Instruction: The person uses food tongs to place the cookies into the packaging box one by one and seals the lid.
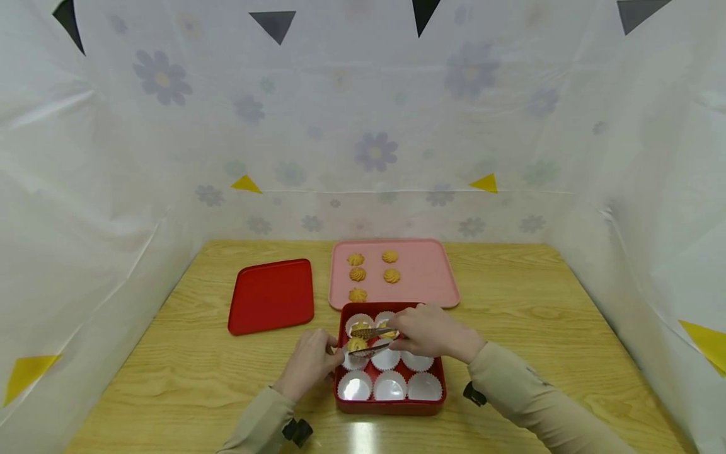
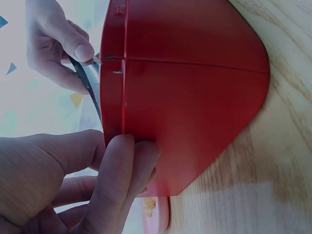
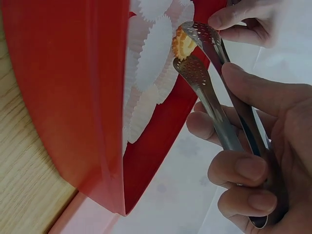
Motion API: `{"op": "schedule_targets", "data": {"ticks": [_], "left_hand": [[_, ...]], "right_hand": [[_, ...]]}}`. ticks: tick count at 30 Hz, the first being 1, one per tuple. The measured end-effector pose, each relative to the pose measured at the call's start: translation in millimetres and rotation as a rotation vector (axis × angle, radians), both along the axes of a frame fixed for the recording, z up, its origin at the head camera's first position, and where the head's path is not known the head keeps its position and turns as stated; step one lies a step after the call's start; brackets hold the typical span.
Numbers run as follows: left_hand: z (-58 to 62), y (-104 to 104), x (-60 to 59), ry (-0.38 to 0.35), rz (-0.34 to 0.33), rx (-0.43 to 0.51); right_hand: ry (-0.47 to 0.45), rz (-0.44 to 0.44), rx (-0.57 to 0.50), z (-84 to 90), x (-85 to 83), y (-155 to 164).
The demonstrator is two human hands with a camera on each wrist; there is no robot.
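Observation:
My right hand (image 1: 433, 331) grips metal tongs (image 3: 214, 105), reaching over a red box (image 1: 391, 408). Between the perforated tong tips is a ridged, swirled cookie (image 3: 183, 44), above a paper cup in the middle row of the box's left column. On the left side of the box, my left hand (image 1: 311, 362) pinches the rim, its fingers (image 2: 117, 168) against the outer wall. Rows of white paper cups (image 1: 389, 385) line the box. At the far side, two of the cups hold cookies, partly covered by the tongs and right hand.
Behind the box lies a pink tray (image 1: 425, 277) with several cookies (image 1: 391, 275) on its left and middle. A flat red tray (image 1: 271, 296) lies to the left on the wooden table (image 1: 510, 284). White flowered sheeting (image 1: 363, 113) encloses the back and sides.

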State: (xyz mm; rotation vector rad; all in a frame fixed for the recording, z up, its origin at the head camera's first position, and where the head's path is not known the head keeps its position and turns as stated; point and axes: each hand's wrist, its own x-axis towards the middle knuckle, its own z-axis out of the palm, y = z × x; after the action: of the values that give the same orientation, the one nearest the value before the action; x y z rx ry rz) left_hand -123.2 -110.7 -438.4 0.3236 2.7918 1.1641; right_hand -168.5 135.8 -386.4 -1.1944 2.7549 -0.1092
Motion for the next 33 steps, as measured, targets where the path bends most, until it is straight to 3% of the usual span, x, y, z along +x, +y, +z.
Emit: {"op": "schedule_targets", "data": {"ticks": [33], "left_hand": [[0.1, -0.1, -0.1, -0.013, -0.001, -0.002]], "right_hand": [[-0.031, -0.002, -0.011, 0.8, 1.1, -3.5]]}}
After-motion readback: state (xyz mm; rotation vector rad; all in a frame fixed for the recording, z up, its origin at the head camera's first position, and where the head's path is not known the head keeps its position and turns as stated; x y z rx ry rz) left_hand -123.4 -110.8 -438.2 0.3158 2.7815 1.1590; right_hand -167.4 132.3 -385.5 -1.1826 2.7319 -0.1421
